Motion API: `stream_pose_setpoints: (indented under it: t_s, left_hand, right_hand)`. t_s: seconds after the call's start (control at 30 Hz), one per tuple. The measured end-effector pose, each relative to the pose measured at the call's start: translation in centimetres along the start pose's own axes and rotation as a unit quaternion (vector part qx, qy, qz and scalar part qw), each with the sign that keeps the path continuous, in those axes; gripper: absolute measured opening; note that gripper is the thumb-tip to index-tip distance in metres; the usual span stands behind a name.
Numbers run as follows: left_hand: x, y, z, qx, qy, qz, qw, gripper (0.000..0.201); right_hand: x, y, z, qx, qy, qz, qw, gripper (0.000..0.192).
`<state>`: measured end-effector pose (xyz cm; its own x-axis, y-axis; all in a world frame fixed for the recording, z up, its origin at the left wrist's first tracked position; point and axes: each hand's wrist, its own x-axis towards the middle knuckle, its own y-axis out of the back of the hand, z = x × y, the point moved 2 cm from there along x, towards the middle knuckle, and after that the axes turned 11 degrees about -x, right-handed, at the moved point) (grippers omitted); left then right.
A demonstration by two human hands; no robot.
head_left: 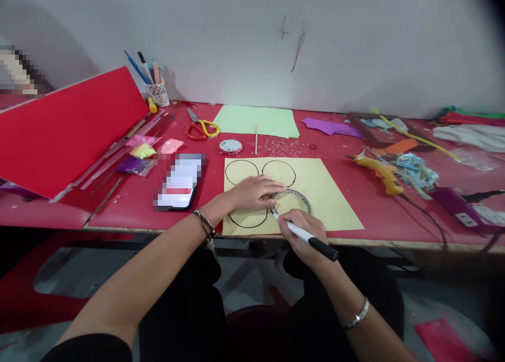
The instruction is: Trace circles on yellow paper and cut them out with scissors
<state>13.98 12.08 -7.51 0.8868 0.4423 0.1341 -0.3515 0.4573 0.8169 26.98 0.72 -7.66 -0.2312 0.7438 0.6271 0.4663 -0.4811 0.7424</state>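
A black sleeve (90, 349) and two bare forearms lie nearest the camera, reaching in to the work. Just beyond the near table edge, a thin round ring with a greyish rim (304, 198), its material unclear, sits on a sheet of pale yellow paper (335, 207). The left hand (254, 192) is laid flat, fingers extended and thumb apart, at the ring's left and upper side. The right hand (314, 228) pinches a slim white marker with a black end (323, 248), its tip end at the ring's lower left edge.

Tracing seems to be the step in hand; three black circles already mark the sheet, two partly hidden by the left hand. To do it well, press the ring down firmly so it cannot slide, hold the marker at one steady lean against the rim, and shift the left fingers only while the tip is stopped.

Left of the sheet lies a dark-edged phone (177, 183), blurred out. Behind it are a pale wooden stick (256, 141) and scissors with red and yellow handles (209, 130); a yellow glue gun (376, 170) rests well to the right.
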Motion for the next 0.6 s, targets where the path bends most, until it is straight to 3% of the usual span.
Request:
stream_pose_setpoints:
  t_s: [0.2,0.6]
  left_hand:
    - [0.0,0.1,0.1,0.001,0.003,-0.005,1.000,0.045]
    - [0.2,0.3,0.1,-0.007,0.013,-0.014,1.000,0.047]
  right_hand:
    - [-0.7,1.0,0.3,0.019,-0.032,0.004,0.999,0.022]
    - [-2.4,2.9,3.9,0.109,-0.212,0.039,0.970,0.025]
